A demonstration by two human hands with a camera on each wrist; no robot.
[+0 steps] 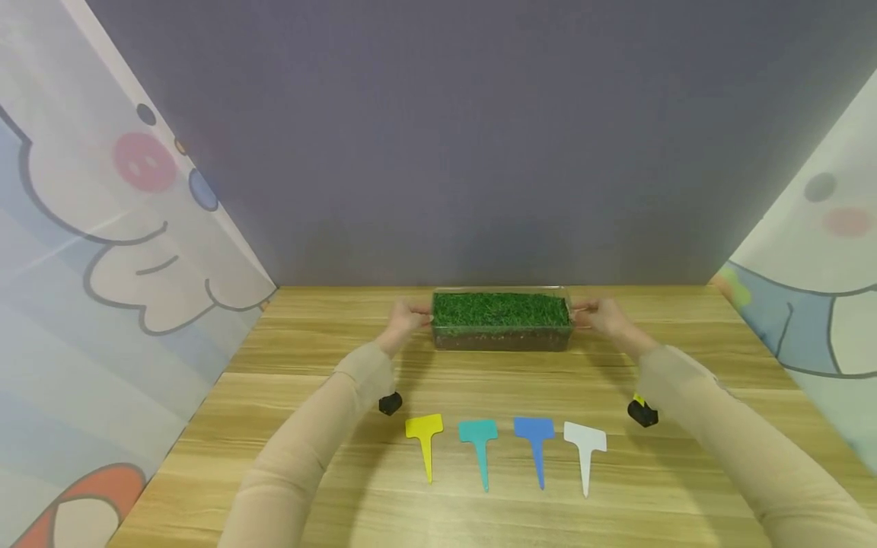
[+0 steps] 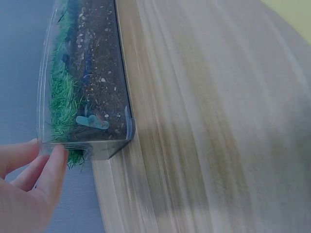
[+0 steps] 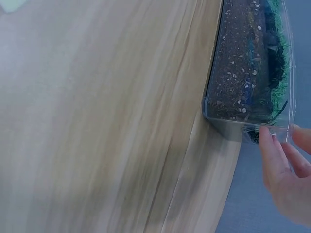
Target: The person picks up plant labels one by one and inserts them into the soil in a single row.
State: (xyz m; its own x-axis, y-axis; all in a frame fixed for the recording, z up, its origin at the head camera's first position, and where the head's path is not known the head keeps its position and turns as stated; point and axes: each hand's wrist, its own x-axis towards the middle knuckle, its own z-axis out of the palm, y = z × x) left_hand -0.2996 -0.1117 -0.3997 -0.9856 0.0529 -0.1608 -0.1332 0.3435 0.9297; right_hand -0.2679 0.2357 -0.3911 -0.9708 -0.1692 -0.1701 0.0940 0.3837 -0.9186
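Note:
A clear rectangular box (image 1: 502,339) with dark soil and green grass stands at the back of the wooden table. My left hand (image 1: 404,320) pinches its left end near the top rim; in the left wrist view that hand (image 2: 34,187) has thumb and fingers at the box's (image 2: 102,87) rim. At the other end my right hand (image 1: 606,316) pinches the rim, and the right wrist view shows this hand (image 3: 286,177) with its fingertips on the box (image 3: 238,73) end.
Yellow (image 1: 425,430), teal (image 1: 479,434), blue (image 1: 534,431) and white (image 1: 585,439) T-shaped tags lie in a row nearer the front. Small black objects sit beside the left sleeve (image 1: 390,403) and right sleeve (image 1: 642,413). A grey panel (image 1: 466,152) rises behind the box.

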